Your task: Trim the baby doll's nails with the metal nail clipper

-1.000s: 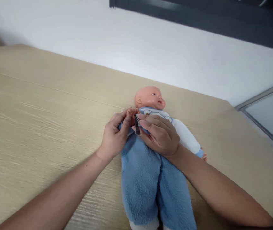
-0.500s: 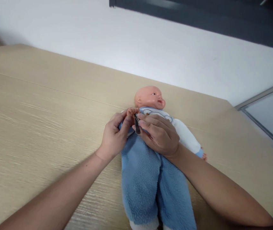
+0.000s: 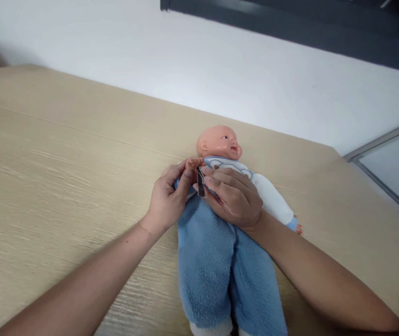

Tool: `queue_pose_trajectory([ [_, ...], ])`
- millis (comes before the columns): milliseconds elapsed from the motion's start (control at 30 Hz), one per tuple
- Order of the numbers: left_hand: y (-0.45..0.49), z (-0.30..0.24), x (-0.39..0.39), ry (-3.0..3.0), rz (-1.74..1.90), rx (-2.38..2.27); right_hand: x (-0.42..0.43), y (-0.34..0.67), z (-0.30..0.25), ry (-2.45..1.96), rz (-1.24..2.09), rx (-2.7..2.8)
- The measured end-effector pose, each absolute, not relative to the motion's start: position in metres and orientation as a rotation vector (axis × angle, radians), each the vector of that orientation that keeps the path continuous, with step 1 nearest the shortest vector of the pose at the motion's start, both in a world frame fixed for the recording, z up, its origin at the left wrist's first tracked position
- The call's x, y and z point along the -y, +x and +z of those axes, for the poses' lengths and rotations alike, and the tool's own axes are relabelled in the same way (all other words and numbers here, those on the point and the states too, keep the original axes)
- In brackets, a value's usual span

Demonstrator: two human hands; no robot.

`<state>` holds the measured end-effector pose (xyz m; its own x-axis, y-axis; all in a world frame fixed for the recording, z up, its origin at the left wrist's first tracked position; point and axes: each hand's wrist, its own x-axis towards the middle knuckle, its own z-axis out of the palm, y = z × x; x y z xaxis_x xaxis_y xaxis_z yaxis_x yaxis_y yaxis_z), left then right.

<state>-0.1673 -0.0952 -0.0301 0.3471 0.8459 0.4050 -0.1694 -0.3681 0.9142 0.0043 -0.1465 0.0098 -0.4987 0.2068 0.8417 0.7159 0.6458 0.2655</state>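
Clippers (image 3: 201, 183) sit clamped between the thumb and fingers of my right hand (image 3: 236, 196), over the belly of the doll (image 3: 210, 247), their tip just beside the doll's small hand (image 3: 193, 163); whether they touch I cannot tell. My left hand (image 3: 169, 193), at the doll's side, closes around that small hand; the doll lies on the table (image 3: 80, 186)

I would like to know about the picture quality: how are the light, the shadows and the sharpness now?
Head view: light falls evenly on the white wall; head view: a soft shadow lies beside the left forearm, and the table shines faintly near the bottom; head view: the right edge darkens; head view: the nail clipper is too small for fine detail.
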Motion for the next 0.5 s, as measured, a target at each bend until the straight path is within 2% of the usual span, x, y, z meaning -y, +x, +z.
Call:
queue_pose_trajectory([
  [500,-0.1676,-0.0308,0.0955,1.572,1.236,-0.625,0.1467,0.0032,0.0103,-0.716,-0.767,2.01],
])
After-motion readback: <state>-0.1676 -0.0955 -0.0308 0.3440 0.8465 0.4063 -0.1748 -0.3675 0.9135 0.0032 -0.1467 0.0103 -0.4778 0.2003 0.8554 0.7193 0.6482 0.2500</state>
